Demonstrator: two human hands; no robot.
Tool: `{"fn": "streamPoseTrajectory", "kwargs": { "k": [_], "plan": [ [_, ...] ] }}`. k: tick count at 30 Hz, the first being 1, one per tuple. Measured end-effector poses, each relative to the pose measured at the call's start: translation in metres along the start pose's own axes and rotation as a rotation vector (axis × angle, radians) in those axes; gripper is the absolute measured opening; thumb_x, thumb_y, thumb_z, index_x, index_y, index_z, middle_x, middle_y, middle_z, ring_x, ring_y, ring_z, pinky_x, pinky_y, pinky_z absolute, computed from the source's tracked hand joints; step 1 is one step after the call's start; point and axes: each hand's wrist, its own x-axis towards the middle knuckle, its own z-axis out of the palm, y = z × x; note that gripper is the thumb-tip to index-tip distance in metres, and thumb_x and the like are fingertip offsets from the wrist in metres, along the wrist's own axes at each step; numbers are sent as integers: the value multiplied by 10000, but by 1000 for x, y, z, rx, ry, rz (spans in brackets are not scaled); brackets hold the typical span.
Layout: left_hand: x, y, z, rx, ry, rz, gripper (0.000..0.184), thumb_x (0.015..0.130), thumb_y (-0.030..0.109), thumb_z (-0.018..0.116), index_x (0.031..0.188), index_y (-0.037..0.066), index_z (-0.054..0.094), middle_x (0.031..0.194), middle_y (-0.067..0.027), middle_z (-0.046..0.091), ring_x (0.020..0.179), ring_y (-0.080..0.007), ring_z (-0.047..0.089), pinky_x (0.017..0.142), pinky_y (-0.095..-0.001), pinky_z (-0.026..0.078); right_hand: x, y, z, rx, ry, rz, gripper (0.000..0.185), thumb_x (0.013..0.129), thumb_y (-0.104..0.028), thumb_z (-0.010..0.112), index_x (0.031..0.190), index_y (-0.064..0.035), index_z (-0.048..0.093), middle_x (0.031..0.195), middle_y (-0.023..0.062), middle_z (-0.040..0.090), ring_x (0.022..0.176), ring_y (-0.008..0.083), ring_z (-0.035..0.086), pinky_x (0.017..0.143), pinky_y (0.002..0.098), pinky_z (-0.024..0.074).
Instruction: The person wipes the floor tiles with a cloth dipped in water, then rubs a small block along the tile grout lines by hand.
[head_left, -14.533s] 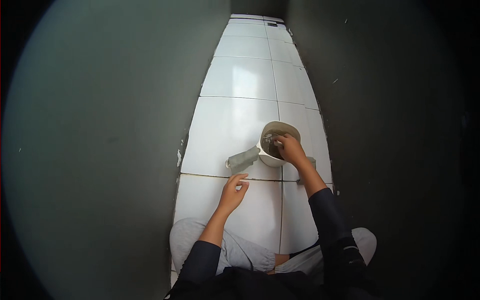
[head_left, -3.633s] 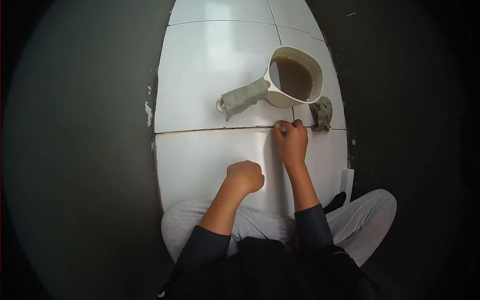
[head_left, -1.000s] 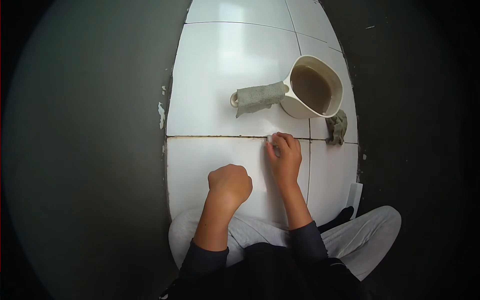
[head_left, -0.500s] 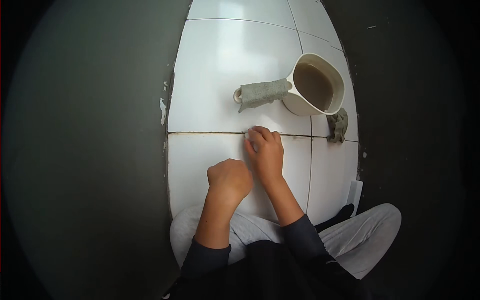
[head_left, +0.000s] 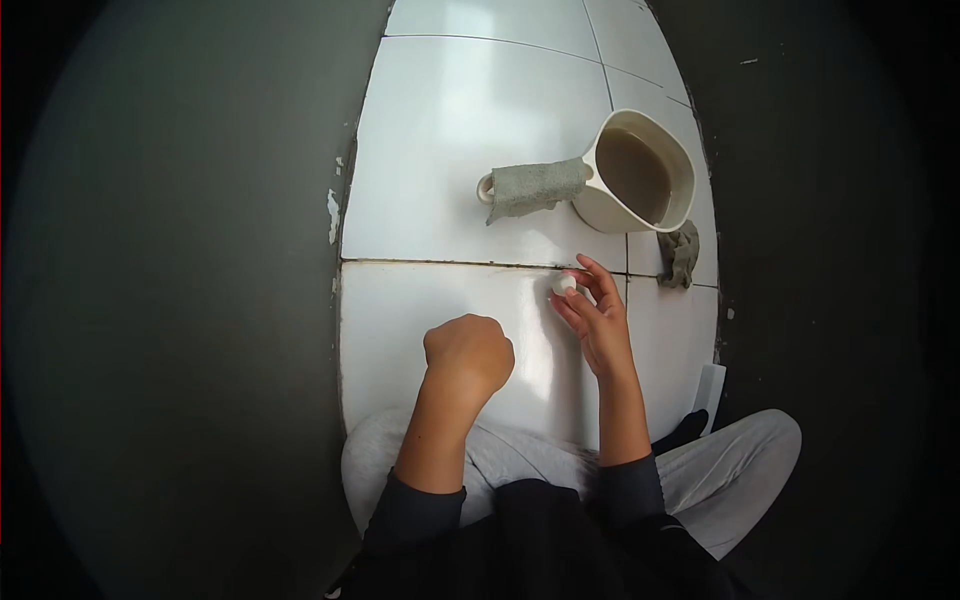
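Note:
My right hand [head_left: 603, 315] pinches a small, rounded white piece [head_left: 565, 285] between thumb and fingers, just on the near side of a dark tile joint [head_left: 490, 262]. What the piece is made of I cannot make out. My left hand [head_left: 470, 352] is closed in a fist above the white tile floor [head_left: 390, 310], its back towards me; anything inside it is hidden. Beyond the right hand stands a cream dipper [head_left: 600, 207] of murky brown water [head_left: 635, 175]. A grey-green cloth [head_left: 538, 187] lies draped over its handle.
A crumpled dark cloth [head_left: 680, 255] lies beside the dipper, near the right wall [head_left: 800, 230]. At the lower right a white, box-like object [head_left: 712, 385] stands by my foot. A dark grey wall [head_left: 200, 280] borders the tiles on the left; my crossed legs [head_left: 735, 465] border them below.
My right hand has shifted right from the joint and turned, so the white piece shows plainly in its fingers. My left fist stays nearly in place. The view has shifted slightly.

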Motion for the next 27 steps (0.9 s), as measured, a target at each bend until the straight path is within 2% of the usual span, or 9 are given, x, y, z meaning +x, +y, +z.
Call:
{"fn": "streamPoseTrajectory", "kwargs": {
  "k": [1, 5, 8, 11, 13, 16, 20, 25, 27],
  "plan": [
    [0, 0, 1, -1, -2, -2, 327, 858, 222, 452, 805, -2, 684, 820, -191, 671, 777, -348, 651, 742, -436, 517, 1, 0, -5, 58, -66, 44, 375, 865, 13, 572, 1231, -33, 508, 1180, 102, 521, 1049, 257, 599, 960, 336, 507],
    [2, 2, 1, -20, -5, 14, 331, 861, 227, 449, 813, -4, 681, 840, -194, 670, 800, -346, 650, 759, -434, 515, 1, 1, -14, 150, -176, 134, 331, 875, -4, 582, 1201, -32, 531, 1128, 67, 535, 1011, 195, 608, 938, 308, 508],
    [2, 2, 3, -21, -11, 25, 335, 863, 229, 446, 817, -6, 681, 843, -198, 669, 804, -347, 650, 764, -435, 514, 2, 2, -11, 114, -157, 65, 344, 861, -6, 604, 1194, -46, 526, 1132, 86, 551, 1134, 279, 574, 923, 314, 518],
    [3, 1, 3, -18, -15, 29, 338, 865, 230, 443, 822, -7, 681, 840, -199, 670, 802, -347, 651, 765, -437, 515, 5, 6, -5, -64, -68, -55, 297, 850, -35, 654, 1133, -20, 568, 1052, 68, 582, 985, 187, 624, 851, 276, 514],
    [4, 2, 3, -16, -22, 28, 339, 867, 229, 441, 825, -6, 681, 839, -198, 670, 802, -347, 652, 765, -438, 515, 8, 11, 0, -488, 39, -253, 275, 813, -88, 722, 1064, -35, 620, 996, 55, 590, 917, 163, 617, 793, 268, 509],
    [4, 2, 3, -5, -28, 30, 339, 868, 227, 438, 826, -5, 682, 835, -198, 671, 800, -346, 653, 757, -440, 517, 11, 23, 18, -783, 88, -568, 261, 767, -131, 764, 995, -59, 660, 935, 60, 582, 829, 178, 590, 734, 280, 504],
    [3, 2, 3, -7, -15, 37, 341, 869, 230, 439, 823, -5, 682, 830, -196, 672, 794, -346, 654, 745, -441, 520, 12, 35, 31, -1100, 100, -780, 266, 753, -122, 753, 997, -64, 667, 887, 83, 541, 815, 234, 550, 665, 342, 479],
    [4, 4, 4, 10, -27, 49, 344, 873, 237, 443, 821, -3, 683, 822, -189, 673, 785, -343, 656, 739, -436, 522, 15, 19, 0, -1029, 292, -564, 264, 754, -100, 742, 1004, -41, 682, 873, 101, 539, 827, 255, 548, 678, 360, 475],
    [3, 7, 2, 2, -15, 39, 344, 876, 238, 444, 823, 3, 689, 817, -182, 675, 781, -336, 659, 739, -432, 523, 14, 27, 12, -1053, 270, -636, 263, 752, -100, 741, 1003, -46, 683, 874, 102, 540, 827, 258, 549, 683, 361, 475]
  ]
}}
